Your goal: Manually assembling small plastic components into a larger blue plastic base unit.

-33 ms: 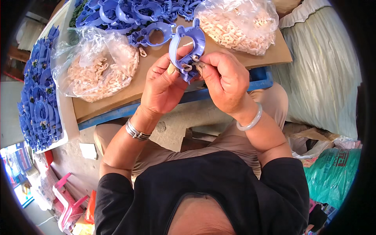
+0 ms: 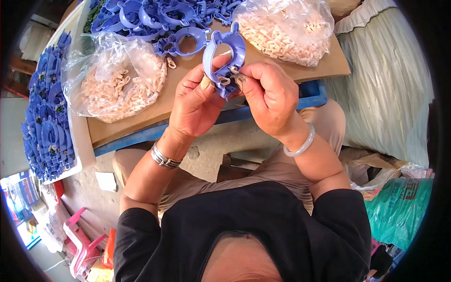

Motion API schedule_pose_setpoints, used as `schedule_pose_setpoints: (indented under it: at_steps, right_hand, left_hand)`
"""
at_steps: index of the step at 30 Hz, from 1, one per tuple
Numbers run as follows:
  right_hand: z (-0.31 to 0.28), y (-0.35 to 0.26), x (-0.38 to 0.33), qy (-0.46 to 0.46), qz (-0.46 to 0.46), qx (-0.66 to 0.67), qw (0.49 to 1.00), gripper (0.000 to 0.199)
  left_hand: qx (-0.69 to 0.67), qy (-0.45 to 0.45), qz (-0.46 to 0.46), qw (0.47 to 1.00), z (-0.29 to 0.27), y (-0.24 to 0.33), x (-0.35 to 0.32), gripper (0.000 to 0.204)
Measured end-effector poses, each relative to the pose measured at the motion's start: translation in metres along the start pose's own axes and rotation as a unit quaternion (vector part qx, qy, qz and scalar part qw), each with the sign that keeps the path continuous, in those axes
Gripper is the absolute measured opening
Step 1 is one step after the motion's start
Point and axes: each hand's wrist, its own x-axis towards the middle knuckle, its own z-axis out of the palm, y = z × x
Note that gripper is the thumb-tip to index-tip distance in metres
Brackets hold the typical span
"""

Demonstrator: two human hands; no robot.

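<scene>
My left hand (image 2: 197, 101) grips a blue plastic ring-shaped housing (image 2: 238, 46) upright over the front edge of the cardboard, fingers behind it and thumb at its lower left. Small beige plastic pieces (image 2: 224, 81) sit at the housing's lower end. With thumb and forefinger closed together, my right hand (image 2: 272, 94) pinches at that same end, on the right; a small piece there is mostly covered by the fingertips, so I cannot make out its kind. One loose beige piece (image 2: 171, 63) lies on the cardboard behind my left hand, beside another blue housing (image 2: 199, 37).
Clear plastic bags of beige pieces stand on the cardboard (image 2: 105, 131), one left (image 2: 117, 91) and one right (image 2: 286, 35). Blue housings are heaped at the back (image 2: 141, 16). A white tray (image 2: 83, 145) at left holds many more. A large pale sack (image 2: 385, 89) stands right.
</scene>
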Motion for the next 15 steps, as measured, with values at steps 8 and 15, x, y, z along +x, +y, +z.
schedule_pose_setpoints:
  at_steps: [8,15]
  right_hand:
    - [-0.007,0.005,0.003,-0.006,0.211,0.141,0.967,0.016]
    - [-0.009,0.006,0.013,-0.06,0.348,0.442,0.825,0.037]
  left_hand:
    - [-0.082,0.01,-0.022,0.996,-0.001,0.004,0.006,0.043]
    - [-0.136,0.002,-0.1,0.986,0.0,0.013,0.003,0.042]
